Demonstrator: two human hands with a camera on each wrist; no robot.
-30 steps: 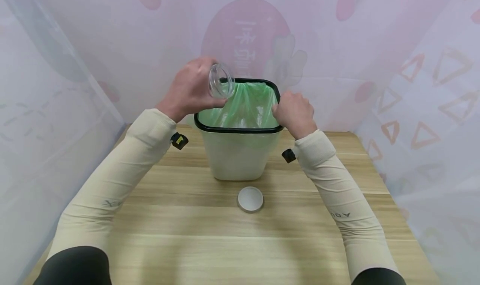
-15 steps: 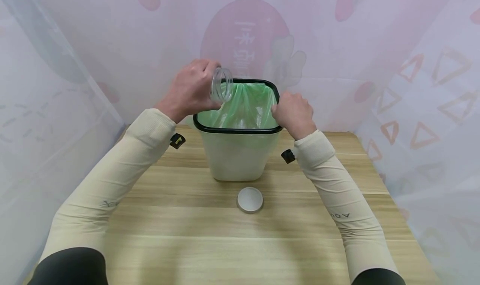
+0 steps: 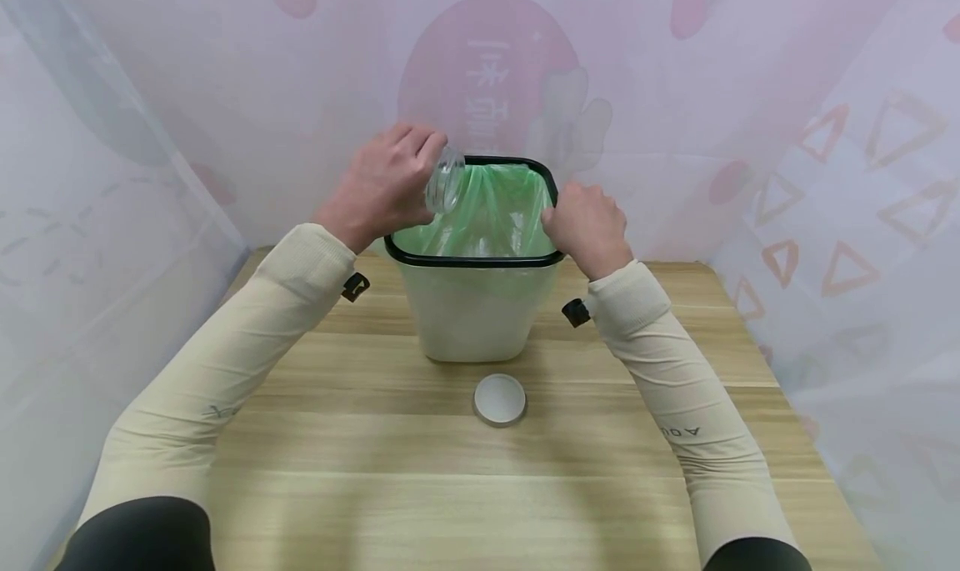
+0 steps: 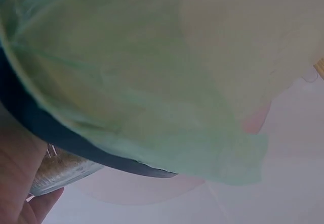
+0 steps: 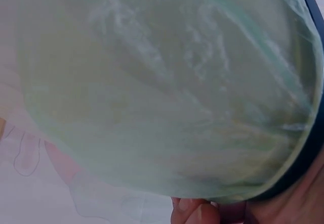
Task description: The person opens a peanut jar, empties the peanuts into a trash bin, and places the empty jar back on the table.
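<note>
My left hand (image 3: 386,179) grips a clear jar (image 3: 446,181), tilted with its mouth toward the inside of a pale trash can (image 3: 480,313). The hand hides most of the jar. In the left wrist view, part of the jar (image 4: 68,171) shows below the can's dark rim (image 4: 96,150). A green trash bag (image 3: 506,204) lines the can. On the right side, my right hand (image 3: 588,229) holds the can's black rim with curled fingers. The right wrist view catches its fingertips (image 5: 200,214) under the bag's edge.
A round whitish lid (image 3: 500,398) lies on the wooden table (image 3: 420,488) in front of the can. Printed sheets (image 3: 315,79) enclose the table at the back and both sides.
My left hand has turned the jar further over, so its opening faces more downward and less of the mouth shows. The right hand and the trash can stay in place.
</note>
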